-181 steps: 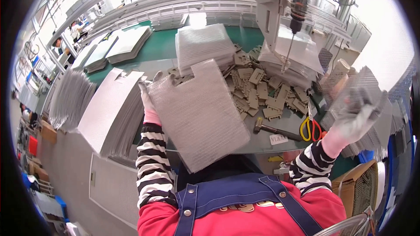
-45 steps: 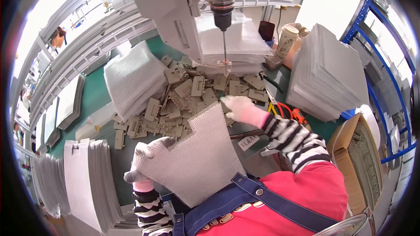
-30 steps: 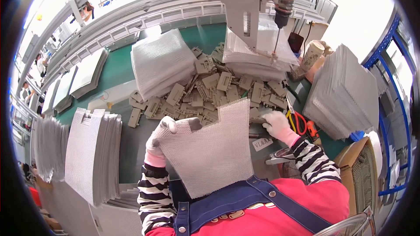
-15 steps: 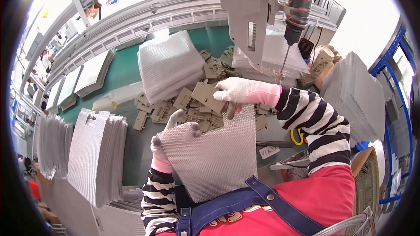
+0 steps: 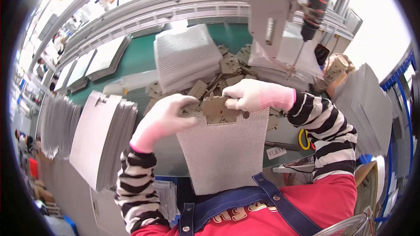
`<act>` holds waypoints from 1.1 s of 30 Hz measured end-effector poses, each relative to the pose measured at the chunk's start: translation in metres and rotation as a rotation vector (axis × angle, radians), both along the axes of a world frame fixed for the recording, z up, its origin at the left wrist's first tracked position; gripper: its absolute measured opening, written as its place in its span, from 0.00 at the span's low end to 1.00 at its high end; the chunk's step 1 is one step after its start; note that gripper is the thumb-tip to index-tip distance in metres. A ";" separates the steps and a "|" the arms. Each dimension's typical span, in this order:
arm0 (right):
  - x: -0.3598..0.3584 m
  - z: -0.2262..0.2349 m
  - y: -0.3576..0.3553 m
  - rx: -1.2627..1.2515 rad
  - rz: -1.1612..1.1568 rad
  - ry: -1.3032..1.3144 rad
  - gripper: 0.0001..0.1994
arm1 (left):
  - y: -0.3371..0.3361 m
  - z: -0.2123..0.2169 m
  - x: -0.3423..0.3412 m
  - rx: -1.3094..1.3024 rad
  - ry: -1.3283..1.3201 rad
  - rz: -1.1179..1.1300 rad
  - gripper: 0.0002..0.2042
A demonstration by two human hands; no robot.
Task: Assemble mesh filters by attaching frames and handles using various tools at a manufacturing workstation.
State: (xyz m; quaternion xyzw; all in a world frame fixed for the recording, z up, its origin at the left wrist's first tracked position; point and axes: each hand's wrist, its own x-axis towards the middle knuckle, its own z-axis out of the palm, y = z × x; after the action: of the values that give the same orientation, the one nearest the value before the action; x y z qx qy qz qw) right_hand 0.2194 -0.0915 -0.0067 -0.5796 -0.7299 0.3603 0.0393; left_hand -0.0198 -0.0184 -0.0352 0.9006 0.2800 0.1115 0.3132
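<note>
In front of me a silver-grey mesh sheet (image 5: 222, 157) hangs over the table edge, its lower end against my overalls. A flat beige plastic clip plate (image 5: 218, 110) covers the upper edge of the sheet. Gloved in white and pink, my right hand (image 5: 247, 95) pinches that plate at its right side. Just left of the plate, my left hand (image 5: 165, 116) has its thumb and fingers apart, with nothing between them. Behind both hands lies a loose heap of similar beige pieces (image 5: 231, 65). Whether the plate is seated on the sheet I cannot tell.
A screwdriver on a stand (image 5: 313, 22) hangs over the back right. Stacked mesh sheets (image 5: 186, 52) lie behind the heap; upright stacks stand at left (image 5: 94, 135) and right (image 5: 365, 109). Yellow-handled scissors (image 5: 303, 140) and a small label card (image 5: 276, 152) lie right.
My left hand has let go of the sheet's left edge and opened. My right hand has brought a beige clip plate from the heap to the sheet's upper edge. The view has shifted slightly left.
</note>
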 end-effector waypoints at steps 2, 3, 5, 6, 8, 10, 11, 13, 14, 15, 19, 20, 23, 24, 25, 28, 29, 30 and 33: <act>-0.003 0.000 0.000 0.063 0.018 0.021 0.11 | -0.007 0.001 0.017 0.011 0.116 0.015 0.17; -0.005 0.001 0.001 0.049 0.008 0.024 0.12 | -0.008 0.000 0.019 -0.061 0.195 0.058 0.16; -0.007 0.000 0.002 0.039 0.015 0.022 0.12 | -0.007 -0.002 0.016 -0.048 0.162 0.034 0.15; -0.009 0.001 0.005 0.044 0.016 0.026 0.12 | -0.007 -0.001 0.014 -0.131 0.168 0.065 0.15; -0.012 0.005 0.012 -0.072 0.042 -0.050 0.12 | -0.006 -0.002 0.012 -0.215 0.177 0.090 0.15; -0.009 0.006 0.020 -0.130 0.069 -0.070 0.12 | -0.001 -0.009 0.010 -0.242 0.122 0.053 0.14; -0.008 0.005 0.027 -0.150 0.099 -0.107 0.12 | 0.000 -0.011 0.013 -0.241 0.127 0.039 0.14; -0.006 -0.004 0.036 0.021 0.248 -0.295 0.13 | 0.000 -0.014 0.017 -0.179 0.112 0.072 0.14; -0.008 -0.013 0.039 0.189 0.384 -0.362 0.14 | -0.003 -0.014 0.019 -0.185 0.115 0.072 0.14; -0.006 -0.021 0.038 0.191 0.336 -0.391 0.16 | -0.008 -0.013 0.021 -0.145 0.068 0.123 0.16; 0.004 -0.028 0.025 0.367 0.119 -0.200 0.24 | -0.005 -0.029 0.009 0.013 -0.043 0.152 0.21; 0.017 -0.038 0.023 0.369 0.171 -0.209 0.25 | -0.006 -0.028 0.010 0.068 -0.102 0.129 0.20; 0.019 -0.040 0.017 0.209 0.274 -0.324 0.24 | 0.003 -0.021 0.012 0.011 0.018 -0.032 0.16; 0.016 -0.036 0.017 0.127 0.301 -0.343 0.23 | 0.005 -0.018 0.012 -0.065 0.110 -0.054 0.15; 0.017 -0.032 0.015 0.046 0.317 -0.367 0.21 | 0.011 -0.010 0.015 -0.081 0.183 -0.117 0.16; 0.011 -0.027 0.011 0.157 0.215 -0.263 0.17 | 0.034 -0.001 0.017 -0.065 0.292 -0.213 0.18; 0.016 -0.034 0.009 0.290 0.168 -0.119 0.14 | 0.037 0.001 0.022 -0.031 0.319 -0.232 0.19; 0.016 -0.035 0.008 0.295 0.174 -0.125 0.14 | 0.037 -0.005 0.032 -0.001 0.200 -0.221 0.19; 0.013 -0.033 0.005 0.445 0.236 -0.181 0.11 | 0.017 -0.016 0.070 0.004 0.395 -0.372 0.16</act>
State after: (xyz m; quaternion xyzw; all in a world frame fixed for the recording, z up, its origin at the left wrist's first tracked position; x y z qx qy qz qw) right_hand 0.2323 -0.0864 -0.0397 -0.4975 -0.8541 0.1399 0.0582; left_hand 0.0499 -0.0013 -0.0515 0.9415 0.1653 -0.1253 0.2655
